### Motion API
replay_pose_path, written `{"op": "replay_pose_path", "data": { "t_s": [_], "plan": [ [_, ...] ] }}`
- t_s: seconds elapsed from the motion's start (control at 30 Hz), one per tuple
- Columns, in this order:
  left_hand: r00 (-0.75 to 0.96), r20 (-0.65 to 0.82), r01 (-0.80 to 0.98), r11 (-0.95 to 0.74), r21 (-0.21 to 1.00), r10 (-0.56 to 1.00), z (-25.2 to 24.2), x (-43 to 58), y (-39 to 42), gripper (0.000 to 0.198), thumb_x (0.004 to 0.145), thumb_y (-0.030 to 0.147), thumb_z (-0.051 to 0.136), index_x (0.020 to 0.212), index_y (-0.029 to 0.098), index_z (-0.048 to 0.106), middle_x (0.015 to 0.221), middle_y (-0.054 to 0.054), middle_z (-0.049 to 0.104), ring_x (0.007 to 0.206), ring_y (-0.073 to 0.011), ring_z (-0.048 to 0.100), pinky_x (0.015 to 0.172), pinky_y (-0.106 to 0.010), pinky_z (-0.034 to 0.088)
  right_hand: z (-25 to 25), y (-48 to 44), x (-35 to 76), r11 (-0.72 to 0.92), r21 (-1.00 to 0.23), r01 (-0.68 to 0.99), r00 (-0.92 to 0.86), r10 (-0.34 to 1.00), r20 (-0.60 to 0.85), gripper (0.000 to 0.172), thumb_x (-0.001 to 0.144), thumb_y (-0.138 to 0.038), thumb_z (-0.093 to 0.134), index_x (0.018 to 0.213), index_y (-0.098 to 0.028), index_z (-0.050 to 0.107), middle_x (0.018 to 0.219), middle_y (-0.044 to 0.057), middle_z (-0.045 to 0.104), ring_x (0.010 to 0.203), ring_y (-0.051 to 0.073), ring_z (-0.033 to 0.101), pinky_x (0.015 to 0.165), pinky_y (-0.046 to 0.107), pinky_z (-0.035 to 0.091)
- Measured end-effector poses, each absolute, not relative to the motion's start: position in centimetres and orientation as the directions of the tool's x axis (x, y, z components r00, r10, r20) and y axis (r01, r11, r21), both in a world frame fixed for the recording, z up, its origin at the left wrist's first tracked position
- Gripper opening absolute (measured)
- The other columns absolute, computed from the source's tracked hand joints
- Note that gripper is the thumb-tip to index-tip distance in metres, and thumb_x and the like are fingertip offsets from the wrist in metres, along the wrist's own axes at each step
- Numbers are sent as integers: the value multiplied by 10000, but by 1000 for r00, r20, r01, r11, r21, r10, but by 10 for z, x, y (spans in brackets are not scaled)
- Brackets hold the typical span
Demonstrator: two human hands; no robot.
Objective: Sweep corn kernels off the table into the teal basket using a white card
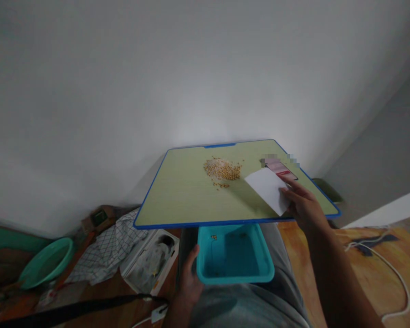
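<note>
My right hand (pixel 304 202) pinches a white sheet of paper (pixel 268 189) by its right edge, tilted above the right part of a pale green table (pixel 177 196) with a blue rim. A pile of small round tan beans (pixel 223 169), perhaps soybeans, lies in the middle of that table, with a few scattered around it. Below the near edge, my left hand (pixel 191 280) grips the left side of a turquoise plastic basin (pixel 235 275) over my lap. A few beans (pixel 214 237) sit inside the basin; the fingers under it are hidden.
A pink-and-white flat item (pixel 280 169), partly blurred out, lies on the table's right side. The table's far edge meets a white wall (pixel 205 68). On the floor at left are a green basin (pixel 48 264), checked cloth (pixel 105 248) and an open box (pixel 152 262). A white cable (pixel 392 269) runs at right.
</note>
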State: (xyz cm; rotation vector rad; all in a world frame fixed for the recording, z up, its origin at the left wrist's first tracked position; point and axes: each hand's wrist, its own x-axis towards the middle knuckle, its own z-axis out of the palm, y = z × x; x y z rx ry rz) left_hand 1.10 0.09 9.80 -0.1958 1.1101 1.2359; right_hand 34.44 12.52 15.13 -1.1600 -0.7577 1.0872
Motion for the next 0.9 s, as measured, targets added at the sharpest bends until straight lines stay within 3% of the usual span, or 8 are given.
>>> {"op": "replay_pose_path", "data": {
  "t_s": [0.07, 0.23, 0.37, 0.5, 0.67, 0.9],
  "plan": [
    [-52, -776, -831, 404, 383, 629, 100, 12, 2, 746, 1123, 267, 645, 1779, 23, 387, 1072, -157, 837, 1180, -321, 813, 1146, -423, 614, 152, 124, 344, 37, -963, -269, 337, 940, -58, 756, 624, -420, 987, 1359, -293, 869, 926, 22, 805, 592, 128, 571, 469, 225, 386],
    [115, -757, -872, 430, 233, 643, 100, 14, 1, 764, 1150, 391, 635, 1758, -11, 405, 1084, -185, 832, 1089, -319, 837, 1110, -430, 635, 154, 120, 343, 40, -967, -252, 355, 933, -54, 713, 628, -432, 989, 1320, -299, 880, 1027, 38, 826, 675, 157, 630, 520, 248, 461],
    [55, -763, -871, 404, 279, 644, 93, 11, 0, 680, 1143, 322, 637, 1691, -55, 493, 1069, -238, 817, 1115, -379, 826, 1189, -560, 581, 152, 119, 344, 57, -982, -180, 361, 932, -12, 697, 679, -450, 965, 1354, -306, 868, 1073, 51, 836, 713, 179, 646, 551, 270, 479],
    [128, -739, -865, 439, 243, 661, 84, 10, 0, 753, 1089, 359, 746, 1706, 8, 497, 961, -144, 830, 1135, -338, 826, 1205, -478, 583, 150, 119, 346, 87, -992, -94, 340, 939, 50, 669, 734, -470, 926, 1380, -311, 856, 1061, 58, 839, 694, 186, 622, 536, 276, 430],
    [-33, -774, -844, 398, 360, 632, 95, 12, 2, 748, 1114, 254, 659, 1768, 1, 400, 1239, -230, 796, 1281, -380, 761, 1178, -532, 597, 152, 120, 345, 94, -992, -81, 318, 946, 64, 653, 727, -483, 922, 1353, -311, 856, 1051, 47, 836, 737, 206, 646, 598, 294, 460],
    [-42, -770, -846, 388, 366, 636, 111, 15, 5, 792, 1112, 264, 654, 1793, 7, 341, 1228, -211, 799, 1294, -382, 750, 1210, -515, 582, 155, 120, 342, 82, -989, -123, 348, 937, 34, 626, 697, -448, 909, 1302, -292, 871, 1033, 47, 836, 748, 210, 652, 605, 292, 438]
  ]
}}
